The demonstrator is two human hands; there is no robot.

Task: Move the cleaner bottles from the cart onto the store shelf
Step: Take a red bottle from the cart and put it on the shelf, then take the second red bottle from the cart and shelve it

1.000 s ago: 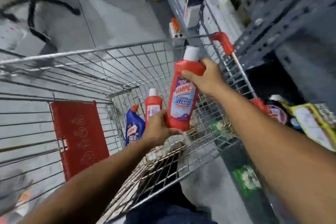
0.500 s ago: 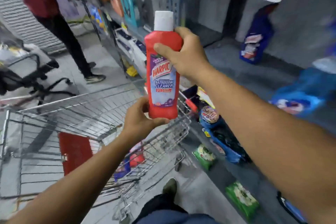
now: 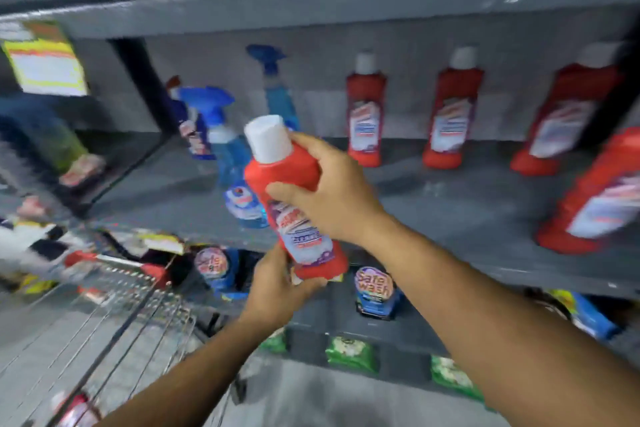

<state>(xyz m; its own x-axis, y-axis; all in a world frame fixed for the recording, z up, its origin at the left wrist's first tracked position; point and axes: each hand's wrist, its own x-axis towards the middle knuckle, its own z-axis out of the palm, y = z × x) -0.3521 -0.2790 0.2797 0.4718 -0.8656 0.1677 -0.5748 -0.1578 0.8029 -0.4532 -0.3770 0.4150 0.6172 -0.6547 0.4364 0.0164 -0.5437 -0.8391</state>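
Note:
A red cleaner bottle [image 3: 280, 170] with a white cap is held tilted in front of the grey store shelf [image 3: 450, 204]. My right hand [image 3: 329, 194] grips its upper body and my left hand [image 3: 277, 284] cups its base. Several matching red bottles [image 3: 366, 111] stand on the shelf at the back and right. Blue spray bottles [image 3: 225, 139] stand on the shelf to the left. The wire cart [image 3: 114, 308] sits at lower left, with one red bottle [image 3: 74, 409] partly visible inside it.
A lower shelf holds blue detergent pouches [image 3: 374, 291] and green packets [image 3: 349, 354]. A yellow-edged sign [image 3: 45, 62] hangs at upper left. Another shelf board [image 3: 346, 10] runs overhead. The picture is blurred by motion.
I have lifted the red bottle out of the cart and turned right to face the shelf. Both hands still hold it, now tilted and close to the shelf's front edge.

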